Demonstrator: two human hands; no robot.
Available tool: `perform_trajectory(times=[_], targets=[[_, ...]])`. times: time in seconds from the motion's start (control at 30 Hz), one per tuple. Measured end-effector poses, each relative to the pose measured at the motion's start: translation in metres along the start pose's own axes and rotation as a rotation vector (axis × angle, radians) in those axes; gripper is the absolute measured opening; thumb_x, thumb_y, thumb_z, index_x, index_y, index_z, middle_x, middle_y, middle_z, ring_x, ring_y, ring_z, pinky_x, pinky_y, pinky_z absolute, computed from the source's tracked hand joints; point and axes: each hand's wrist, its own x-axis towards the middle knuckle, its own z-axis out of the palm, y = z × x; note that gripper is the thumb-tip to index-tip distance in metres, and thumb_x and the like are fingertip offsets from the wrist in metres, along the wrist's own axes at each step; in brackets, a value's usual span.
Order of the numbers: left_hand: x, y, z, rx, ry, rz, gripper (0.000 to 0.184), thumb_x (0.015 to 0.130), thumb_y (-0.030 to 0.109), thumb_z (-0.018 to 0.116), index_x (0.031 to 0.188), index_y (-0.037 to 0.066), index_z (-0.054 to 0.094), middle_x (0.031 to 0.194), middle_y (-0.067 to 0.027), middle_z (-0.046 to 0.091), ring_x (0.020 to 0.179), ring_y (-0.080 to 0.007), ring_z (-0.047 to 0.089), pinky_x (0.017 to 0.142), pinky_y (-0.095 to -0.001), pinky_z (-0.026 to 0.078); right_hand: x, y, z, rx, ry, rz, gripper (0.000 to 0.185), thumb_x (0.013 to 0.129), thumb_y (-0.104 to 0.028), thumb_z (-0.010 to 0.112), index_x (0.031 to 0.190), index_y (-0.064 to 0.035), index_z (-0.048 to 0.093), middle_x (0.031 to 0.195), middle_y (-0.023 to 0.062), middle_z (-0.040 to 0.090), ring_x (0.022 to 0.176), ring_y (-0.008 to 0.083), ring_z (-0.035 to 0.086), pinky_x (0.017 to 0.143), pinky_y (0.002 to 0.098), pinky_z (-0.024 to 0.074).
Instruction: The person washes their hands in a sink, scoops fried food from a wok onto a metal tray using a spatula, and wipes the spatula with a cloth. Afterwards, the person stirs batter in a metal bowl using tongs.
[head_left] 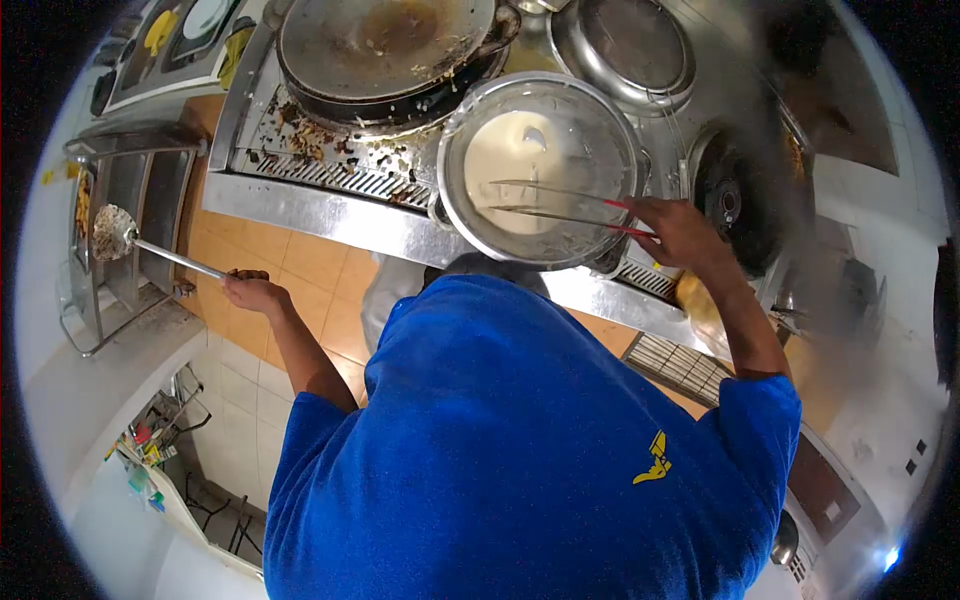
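Observation:
My left hand is closed around the long metal handle of a skimmer. The skimmer's round head, with pale bits on it, is held out to the left by a metal rack. Over a large metal pot, my right hand grips tongs with red handles. The two tong arms are apart, and their tips reach over the creamy pale batter in the pot. Whether the tips touch the batter I cannot tell. A small pale lump shows in the batter near the far side.
A wide wok sits on the steel stove, with fried crumbs scattered below it. Behind the pot is a steel basin; a dark burner lies to the right. At left stands a metal rack.

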Motion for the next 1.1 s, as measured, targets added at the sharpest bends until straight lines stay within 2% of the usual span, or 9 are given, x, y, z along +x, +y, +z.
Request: perform_trajectory(times=[0.13, 0.23, 0.43, 0.53, 0.73, 0.83, 0.93, 1.1], targets=[[0.0, -0.001, 0.01, -0.014, 0.024, -0.028, 0.026, 0.088, 0.029, 0.036, 0.071, 0.01, 0.036, 0.054, 0.0023, 0.03, 0.043, -0.008, 0.026, 0.037, -0.0217, 0.023, 0.006, -0.01, -0.012, -0.028, -0.017, -0.023, 0.044, 0.072, -0.018, 0.059, 0.111, -0.0012, 0.047, 0.098, 0.0174, 0.055, 0.082, 0.0334, 0.056, 0.07, 0.0404, 0.0454], [0.004, -0.006, 0.014, -0.031, 0.03, -0.051, 0.024, 0.087, 0.028, 0.036, 0.071, 0.01, 0.035, 0.054, 0.0024, 0.03, 0.043, -0.0081, 0.026, 0.037, -0.0217, 0.022, 0.007, -0.019, -0.02, -0.072, -0.063, 0.082, 0.046, 0.072, -0.019, 0.059, 0.112, -0.001, 0.045, 0.098, 0.0167, 0.055, 0.081, 0.0331, 0.056, 0.07, 0.0408, 0.0452], [0.01, -0.006, 0.021, -0.038, 0.037, -0.057, 0.023, 0.087, 0.026, 0.036, 0.071, 0.01, 0.035, 0.053, 0.0021, 0.029, 0.043, -0.009, 0.026, 0.036, -0.0225, 0.023, 0.019, -0.016, -0.009, -0.087, 0.031, -0.031, 0.048, 0.071, -0.016, 0.06, 0.113, -0.0013, 0.043, 0.099, 0.0176, 0.054, 0.081, 0.0326, 0.056, 0.07, 0.0392, 0.0459], [0.008, 0.001, 0.025, -0.022, 0.023, -0.049, 0.024, 0.087, 0.027, 0.036, 0.07, 0.009, 0.035, 0.053, 0.0017, 0.029, 0.043, -0.0094, 0.026, 0.036, -0.023, 0.023, 0.024, -0.018, -0.013, -0.124, -0.038, 0.038, 0.045, 0.071, -0.016, 0.061, 0.111, -0.0005, 0.046, 0.099, 0.0176, 0.055, 0.081, 0.0325, 0.057, 0.069, 0.0378, 0.0466], [0.022, -0.007, 0.02, -0.07, 0.034, -0.091, 0.025, 0.086, 0.027, 0.036, 0.068, 0.01, 0.034, 0.053, 0.0011, 0.03, 0.042, -0.0097, 0.026, 0.036, -0.0233, 0.024, 0.016, -0.007, -0.005, 0.075, 0.073, 0.048, 0.039, 0.07, -0.013, 0.062, 0.106, 0.0006, 0.052, 0.09, 0.0163, 0.059, 0.075, 0.0305, 0.059, 0.065, 0.0365, 0.0472], [0.025, -0.014, 0.02, -0.046, 0.035, -0.072, 0.024, 0.086, 0.025, 0.036, 0.068, 0.01, 0.035, 0.053, 0.0012, 0.03, 0.043, -0.0095, 0.026, 0.037, -0.0235, 0.024, 0.009, -0.009, 0.001, 0.143, 0.197, 0.012, 0.041, 0.068, -0.009, 0.064, 0.107, -0.0005, 0.053, 0.088, 0.0164, 0.06, 0.066, 0.026, 0.06, 0.06, 0.0339, 0.0469], [0.023, -0.016, 0.023, -0.081, 0.014, -0.066, 0.023, 0.086, 0.024, 0.036, 0.068, 0.01, 0.036, 0.052, 0.0014, 0.031, 0.042, -0.0093, 0.027, 0.037, -0.0236, 0.024, -0.003, -0.021, -0.012, 0.316, 0.022, 0.26, 0.039, 0.071, -0.014, 0.062, 0.107, -0.0028, 0.055, 0.088, 0.0161, 0.061, 0.062, 0.0217, 0.06, 0.059, 0.0336, 0.0472], [0.026, -0.022, 0.026, -0.157, -0.021, -0.142, 0.022, 0.087, 0.023, 0.037, 0.069, 0.009, 0.037, 0.052, 0.0019, 0.033, 0.041, -0.0089, 0.029, 0.036, -0.0228, 0.025, -0.028, -0.03, 0.026, 0.465, 0.273, 0.313, 0.043, 0.07, -0.014, 0.065, 0.11, -0.0068, 0.054, 0.085, 0.0152, 0.062, 0.054, 0.0155, 0.054, 0.051, 0.0266, 0.0436]])
